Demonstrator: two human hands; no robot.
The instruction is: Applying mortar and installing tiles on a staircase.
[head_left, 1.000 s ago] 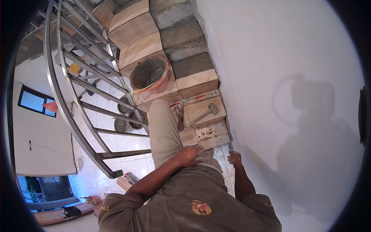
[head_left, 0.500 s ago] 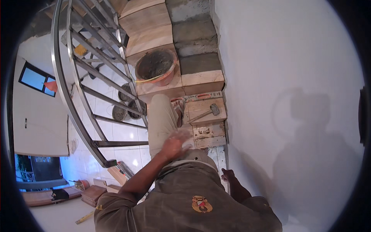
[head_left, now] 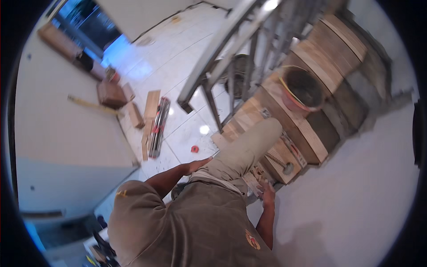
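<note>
My left hand [head_left: 199,166] rests at my left thigh, its fingers stretched out and holding nothing that I can see. Down by the lower steps next to the white wall is my right hand [head_left: 267,193], fingers apart and apparently bare. Just beyond it a mallet [head_left: 288,168] with a grey head lies on a tiled step [head_left: 284,178]. A spirit level [head_left: 291,149] with red parts lies along the back of that step, beside my leg. Higher up, an orange bucket [head_left: 289,102] with grey mortar inside and a yellow handle sits on the stairs.
A metal railing [head_left: 209,66] flanks the stairs on the left. On the white tiled floor [head_left: 184,129] lie a long tool with metal rails [head_left: 159,129], wood-coloured tiles [head_left: 152,104], a stack of brown tiles [head_left: 111,94] and a small red object [head_left: 195,149]. Dark buckets [head_left: 238,73] stand behind the railing.
The view has swung left, showing more floor. My left hand, blurred above my lap before, is now at my thigh. My right hand has moved forward toward the lower steps.
</note>
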